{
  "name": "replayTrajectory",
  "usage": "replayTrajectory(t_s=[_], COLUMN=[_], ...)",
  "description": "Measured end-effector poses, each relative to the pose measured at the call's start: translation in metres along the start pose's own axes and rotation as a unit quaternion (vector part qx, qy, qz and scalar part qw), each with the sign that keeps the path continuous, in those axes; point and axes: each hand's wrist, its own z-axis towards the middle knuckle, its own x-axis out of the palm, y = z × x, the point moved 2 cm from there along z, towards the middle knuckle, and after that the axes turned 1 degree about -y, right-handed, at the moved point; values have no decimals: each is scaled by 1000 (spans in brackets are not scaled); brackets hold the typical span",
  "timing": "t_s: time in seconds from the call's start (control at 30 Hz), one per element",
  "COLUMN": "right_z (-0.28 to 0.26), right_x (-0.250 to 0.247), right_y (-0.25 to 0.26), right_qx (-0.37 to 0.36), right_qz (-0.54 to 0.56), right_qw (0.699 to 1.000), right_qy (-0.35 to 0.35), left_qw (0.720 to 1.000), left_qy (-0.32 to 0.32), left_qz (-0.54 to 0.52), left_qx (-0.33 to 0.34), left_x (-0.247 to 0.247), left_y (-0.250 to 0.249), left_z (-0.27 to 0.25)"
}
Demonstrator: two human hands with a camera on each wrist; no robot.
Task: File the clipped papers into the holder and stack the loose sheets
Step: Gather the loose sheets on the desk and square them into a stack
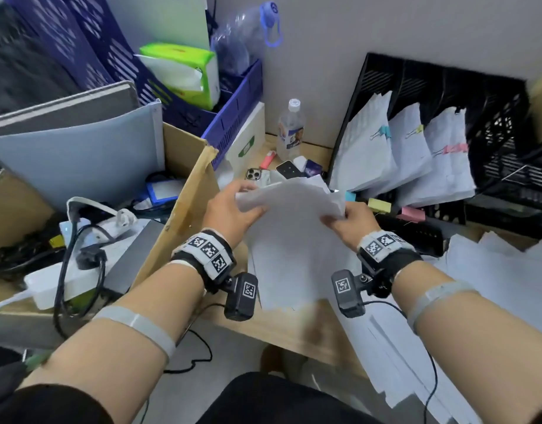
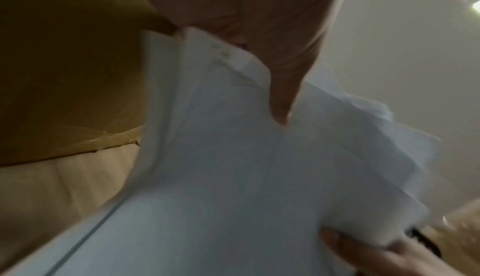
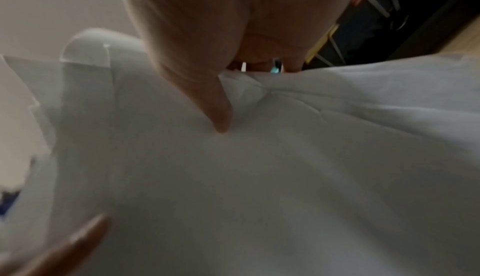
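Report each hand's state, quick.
Left hand: grips the left edge of the loose sheets.
Right hand: pinches their right edge.

Both arms are bare from the elbow down, with dark sleeves pushed up high. Each wrist wears a black strap (image 1: 202,255) with white squares that have black block patterns on them. A small black camera box (image 1: 241,296) hangs under each wrist. A thin black wire (image 1: 431,371) runs from the right box. A grey band (image 1: 135,325) goes around each forearm.
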Motion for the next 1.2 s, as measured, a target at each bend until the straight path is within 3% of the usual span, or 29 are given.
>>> replayTrajectory(t_s=[0.07,0.17,0.27,0.37,0.43,0.5,0.63,0.73,0.8,0.93,1.07,1.2], right_z=[-12,-33,-49,-62,-67,-71,-77,-72,-68,-67,-67,-70], right_x=[-17,-37,-51,-57,-52,-38,-18,-23,-29,-24,-21,-21], right_y=[1,-2,-1,5,0,-12,-25,-29,-32,-29,-27,-27], right_qx=[2,-4,-13,-26,12,59,39,53,72,60,71,55], right_qz=[72,168,192,241,285,263,252,233,263,255,345,289], right_qw=[995,977,967,951,939,944,945,950,935,945,911,943], right_qy=[-66,-130,-167,-190,-192,-190,-204,-203,-226,-195,-214,-157], left_qw=[997,978,971,973,968,966,975,968,965,960,956,963], left_qy=[-33,-4,74,94,102,122,120,125,114,99,109,115], left_qz=[-70,-192,-220,-212,-230,-228,-181,-215,-233,-245,-247,-214], left_qx=[-20,-78,-50,-8,-16,-24,-43,-45,-34,-95,-113,-115], left_x=[-3,7,25,40,49,59,76,76,77,81,84,93], left_y=[-2,2,-9,-29,-36,-34,-33,-38,-35,-29,-25,-21], left_z=[6,10,11,11,8,0,-17,-11,-7,-8,-4,-6])
